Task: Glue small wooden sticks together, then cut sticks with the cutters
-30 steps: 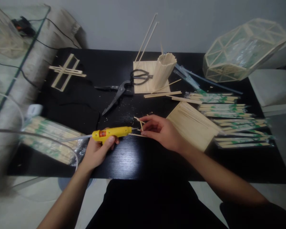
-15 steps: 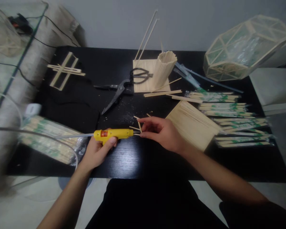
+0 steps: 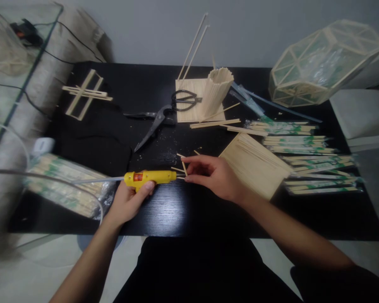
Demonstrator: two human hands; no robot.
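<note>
My left hand is wrapped round a yellow hot glue gun, with a long glue stick running out of its back end. The gun's nozzle points right and reaches the thin wooden sticks that my right hand pinches between thumb and fingertips. Several short stick ends cross there; whether the nozzle touches them I cannot tell. Just right of that hand lies a flat panel of wooden sticks. Beyond the hands, black-handled scissors and dark pliers-like shears lie on the black table.
A round bundle of sticks stands on a square stick panel. Wrapped chopsticks lie on the right, another pack on the left. A small stick frame rests at back left, a faceted lantern-like frame at back right. A cable crosses the left side.
</note>
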